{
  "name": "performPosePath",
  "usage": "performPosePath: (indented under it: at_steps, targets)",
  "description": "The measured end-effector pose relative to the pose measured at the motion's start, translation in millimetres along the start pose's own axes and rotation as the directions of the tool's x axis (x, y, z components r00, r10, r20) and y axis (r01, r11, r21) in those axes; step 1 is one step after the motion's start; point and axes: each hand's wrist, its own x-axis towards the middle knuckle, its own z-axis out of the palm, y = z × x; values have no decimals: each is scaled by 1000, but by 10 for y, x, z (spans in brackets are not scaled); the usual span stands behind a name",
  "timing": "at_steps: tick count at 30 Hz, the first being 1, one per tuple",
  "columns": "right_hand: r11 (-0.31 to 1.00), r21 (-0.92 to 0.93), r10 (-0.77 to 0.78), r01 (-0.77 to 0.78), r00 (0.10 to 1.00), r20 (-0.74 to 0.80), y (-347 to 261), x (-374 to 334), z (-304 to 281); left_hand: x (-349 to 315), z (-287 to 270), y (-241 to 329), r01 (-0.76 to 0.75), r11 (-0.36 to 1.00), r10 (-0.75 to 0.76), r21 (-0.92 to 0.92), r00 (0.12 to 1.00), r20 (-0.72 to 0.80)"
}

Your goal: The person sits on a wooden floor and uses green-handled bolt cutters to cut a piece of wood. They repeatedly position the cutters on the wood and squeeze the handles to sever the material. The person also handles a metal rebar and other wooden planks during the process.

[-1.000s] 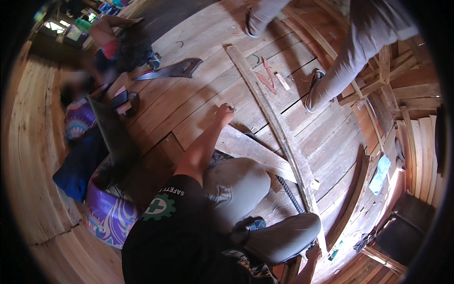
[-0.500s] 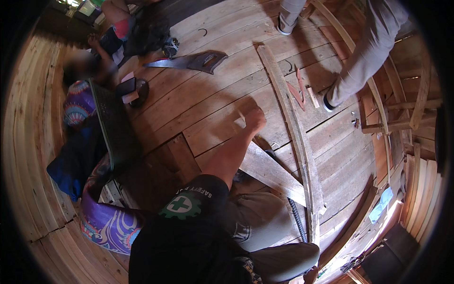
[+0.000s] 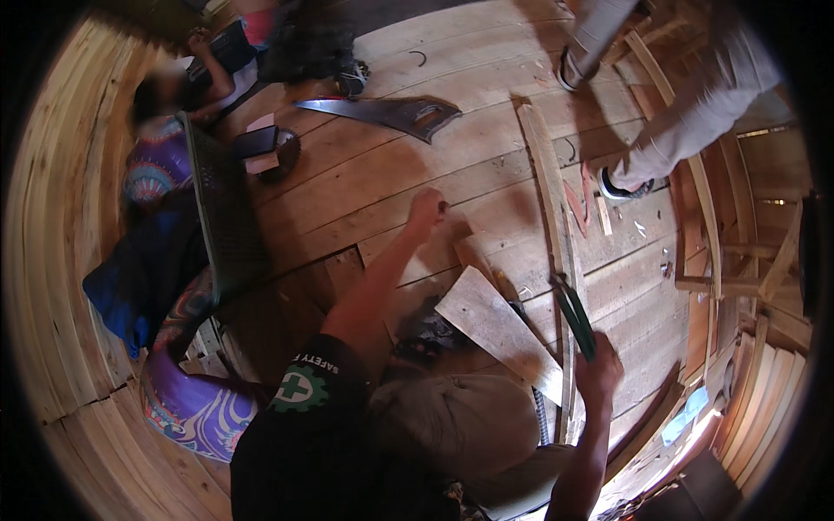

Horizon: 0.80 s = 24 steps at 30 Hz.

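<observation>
My left hand (image 3: pixel 426 211) is raised over the floor in a closed fist. A small dark bit shows at its fingers, too small to name. My right hand (image 3: pixel 599 372) grips green-handled pincers (image 3: pixel 577 319), whose head lies over the long wooden strip (image 3: pixel 546 174). Between my hands a short flat board (image 3: pixel 499 323) slants across the floor, one end against the strip. Beside that board lies a narrow reddish wood piece (image 3: pixel 473 253). Beyond the strip is a V-shaped, red-handled tool (image 3: pixel 575 208) next to a small wood block (image 3: pixel 604 214).
A handsaw (image 3: pixel 391 115) lies farther off on the plank floor. At left stand a dark green crate (image 3: pixel 228 217) and a phone (image 3: pixel 256 141) by a round dark disc. One person sits at far left; another person's legs (image 3: pixel 678 122) stand at far right, near curved timber frames.
My right hand has come into view from the lower edge with the pincers. My left hand has shifted left, and the pale piece seen by it no longer shows there.
</observation>
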Motion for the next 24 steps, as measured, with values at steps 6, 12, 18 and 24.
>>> performPosePath:
  at_steps: [6,12,18,24]
  targets:
    - [857,-382,-313,347,938,149,-1395,1641,510,231,-872,568,-50,994,37,-97,990,-138]
    - [788,-445,-398,424,904,157,-2087,2067,523,936,-1282,1447,-331,943,315,-39,925,-213]
    - [778,-458,-364,430,903,229,-2298,2231,512,1954,-1476,2866,-470,871,412,-142,857,-310]
    - [776,-451,-338,442,894,293,-2517,2356,403,2768,-1689,3367,-492,854,428,-169,849,-310]
